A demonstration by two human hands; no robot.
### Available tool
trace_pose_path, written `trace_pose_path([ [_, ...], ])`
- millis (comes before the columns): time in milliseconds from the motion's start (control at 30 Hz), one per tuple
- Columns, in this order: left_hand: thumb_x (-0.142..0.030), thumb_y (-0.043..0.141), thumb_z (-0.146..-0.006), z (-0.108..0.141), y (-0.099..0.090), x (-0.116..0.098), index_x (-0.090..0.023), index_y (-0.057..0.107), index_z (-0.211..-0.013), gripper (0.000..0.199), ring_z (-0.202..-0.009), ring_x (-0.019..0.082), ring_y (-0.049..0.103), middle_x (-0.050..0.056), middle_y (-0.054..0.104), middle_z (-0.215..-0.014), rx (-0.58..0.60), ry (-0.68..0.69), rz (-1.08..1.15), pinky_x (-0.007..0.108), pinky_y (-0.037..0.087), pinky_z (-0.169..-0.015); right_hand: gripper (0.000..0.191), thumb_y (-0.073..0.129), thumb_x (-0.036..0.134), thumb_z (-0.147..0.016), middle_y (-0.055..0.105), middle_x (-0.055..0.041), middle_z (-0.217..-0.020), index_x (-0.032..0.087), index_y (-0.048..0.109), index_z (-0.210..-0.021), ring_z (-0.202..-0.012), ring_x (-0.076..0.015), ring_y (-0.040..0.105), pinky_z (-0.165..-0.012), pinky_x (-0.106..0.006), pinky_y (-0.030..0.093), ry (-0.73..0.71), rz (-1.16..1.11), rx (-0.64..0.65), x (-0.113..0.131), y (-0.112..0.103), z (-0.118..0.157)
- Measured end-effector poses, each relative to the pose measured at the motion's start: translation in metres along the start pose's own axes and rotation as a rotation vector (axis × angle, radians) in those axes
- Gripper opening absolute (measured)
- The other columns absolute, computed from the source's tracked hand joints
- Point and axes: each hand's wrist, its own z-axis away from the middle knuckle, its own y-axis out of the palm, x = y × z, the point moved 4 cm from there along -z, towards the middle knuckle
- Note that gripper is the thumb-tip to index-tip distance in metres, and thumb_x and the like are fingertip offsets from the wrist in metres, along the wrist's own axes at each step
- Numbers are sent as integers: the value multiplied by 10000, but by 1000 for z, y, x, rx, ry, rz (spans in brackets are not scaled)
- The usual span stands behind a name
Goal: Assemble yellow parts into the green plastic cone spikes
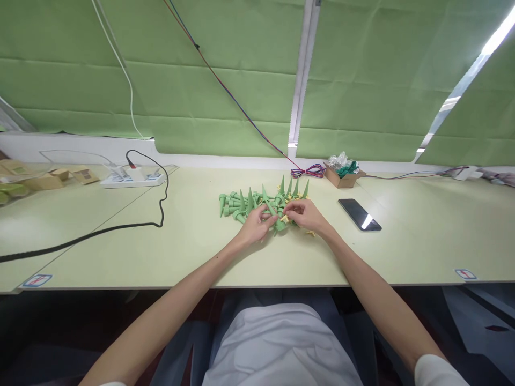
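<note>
In the head view, my left hand [257, 224] is closed around a green plastic spike [272, 209] with a wide collar at its lower end. My right hand [303, 213] pinches a small yellow plastic piece [285, 219] against that collar; whether the piece sits in it or only touches it, I cannot tell. Behind and left of my hands lies a pile of similar green spikes [233, 203], some on their sides, some point up. Several upright spikes [295, 187] stand behind my right hand, with small yellow pieces among them. Another yellow piece [311, 233] lies below my right wrist.
A black phone [359, 214] lies to the right. Farther back stand a small cardboard box [341, 178] with plastic and green material, and a coiled cable [308, 171]. At the left are a power strip [132, 181], a black cable [120, 227] and cardboard pieces [44, 181].
</note>
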Motion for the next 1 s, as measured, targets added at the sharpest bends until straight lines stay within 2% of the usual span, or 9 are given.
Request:
trace_pose_path([
  [367, -570, 656, -811, 0, 0, -3, -205, 444, -850, 424, -270, 51, 356, -75, 490, -533, 1, 51, 48, 213, 197, -308, 143, 561, 241, -763, 671, -25, -720, 150, 672, -754, -556, -105, 548, -516, -209, 410, -26, 4, -56, 1, 0, -1],
  [533, -554, 675, -798, -1, -2, -1, -214, 404, -811, 435, -291, 71, 411, -80, 470, -527, -40, 69, 75, 212, 237, -321, 151, 578, 263, -782, 681, -29, -724, 152, 680, -778, -578, -119, 579, -543, -222, 434, -26, 3, -50, -1, 1, 0],
  [1000, -532, 672, -809, -4, -3, 4, -200, 458, -898, 405, -350, 57, 492, -27, 569, -755, -76, 114, 82, 208, 283, -324, 189, 573, 306, -843, 680, -39, -735, 151, 682, -844, -578, -124, 586, -532, -226, 434, -53, -3, -7, -3, 8, 0],
])
